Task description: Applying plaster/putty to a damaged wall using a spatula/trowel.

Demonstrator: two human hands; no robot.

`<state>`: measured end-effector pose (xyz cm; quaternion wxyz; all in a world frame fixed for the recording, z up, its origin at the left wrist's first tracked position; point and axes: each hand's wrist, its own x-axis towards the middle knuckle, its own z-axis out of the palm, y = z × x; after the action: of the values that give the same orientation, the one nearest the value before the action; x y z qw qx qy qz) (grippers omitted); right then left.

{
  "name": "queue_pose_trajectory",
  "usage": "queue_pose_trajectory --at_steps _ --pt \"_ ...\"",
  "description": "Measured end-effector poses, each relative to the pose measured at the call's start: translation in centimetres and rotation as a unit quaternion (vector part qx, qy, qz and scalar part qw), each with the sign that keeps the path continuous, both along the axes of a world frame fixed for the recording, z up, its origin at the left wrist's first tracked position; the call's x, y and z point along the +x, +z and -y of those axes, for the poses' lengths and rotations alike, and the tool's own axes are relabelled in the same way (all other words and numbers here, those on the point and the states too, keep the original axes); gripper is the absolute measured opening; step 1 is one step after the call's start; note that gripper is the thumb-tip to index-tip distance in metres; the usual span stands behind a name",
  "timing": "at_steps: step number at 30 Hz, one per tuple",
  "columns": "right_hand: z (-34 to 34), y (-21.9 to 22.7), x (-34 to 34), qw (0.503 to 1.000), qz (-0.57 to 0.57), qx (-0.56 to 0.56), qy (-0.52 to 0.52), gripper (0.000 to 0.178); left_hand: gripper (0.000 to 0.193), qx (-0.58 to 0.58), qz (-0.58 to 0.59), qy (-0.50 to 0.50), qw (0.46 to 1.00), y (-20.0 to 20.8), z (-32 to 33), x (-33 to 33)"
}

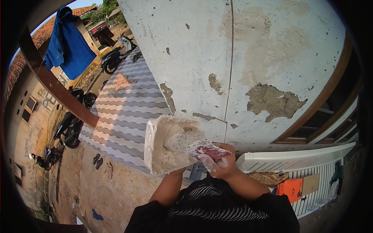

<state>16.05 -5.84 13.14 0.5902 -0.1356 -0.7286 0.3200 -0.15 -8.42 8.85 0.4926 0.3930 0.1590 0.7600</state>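
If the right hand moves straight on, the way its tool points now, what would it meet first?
Probably the pale paste inside the tub: the right hand holds a red tool pointing left and forward over it. Whether they already touch is unclear.

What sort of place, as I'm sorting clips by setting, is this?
Probably the front porch of a house: a tiled floor runs beside a light wall with flaked patches, a blue garment hangs near a brown post, and a scooter stands close by.
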Motion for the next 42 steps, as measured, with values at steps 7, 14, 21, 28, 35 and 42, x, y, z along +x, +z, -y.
queue_pose_trajectory --at_steps 7,14,21,28,35,42 --pt "1.2 0.3 0.6 0.996 0.029 -0.044 0.073 0.016 0.093 -0.169 -0.029 0.021 0.985 1.7 1.3 -0.1" --pt "3.0 1.3 0.9 0.944 -0.064 -0.282 0.157 0.016 0.094 -0.165 -0.05 0.032 0.985 1.1 1.6 -0.4" --pt "4.2 0.5 0.5 0.921 -0.075 -0.337 0.18 0.025 0.095 -0.162 -0.067 0.045 0.984 -0.2 1.2 -0.7" --pt "4.6 -0.2 0.3 0.84 -0.171 -0.437 0.271 0.023 0.096 -0.149 -0.078 0.064 0.984 -1.1 0.5 -1.0" --pt "4.1 -1.6 -0.2 0.801 -0.198 -0.496 0.271 0.03 0.098 -0.12 -0.08 0.069 0.987 -1.9 -1.4 -0.7" --pt "3.5 -1.7 -0.8 0.754 -0.229 -0.562 0.253 0.036 0.099 -0.091 -0.086 0.064 0.99 -3.2 -2.4 -0.2"
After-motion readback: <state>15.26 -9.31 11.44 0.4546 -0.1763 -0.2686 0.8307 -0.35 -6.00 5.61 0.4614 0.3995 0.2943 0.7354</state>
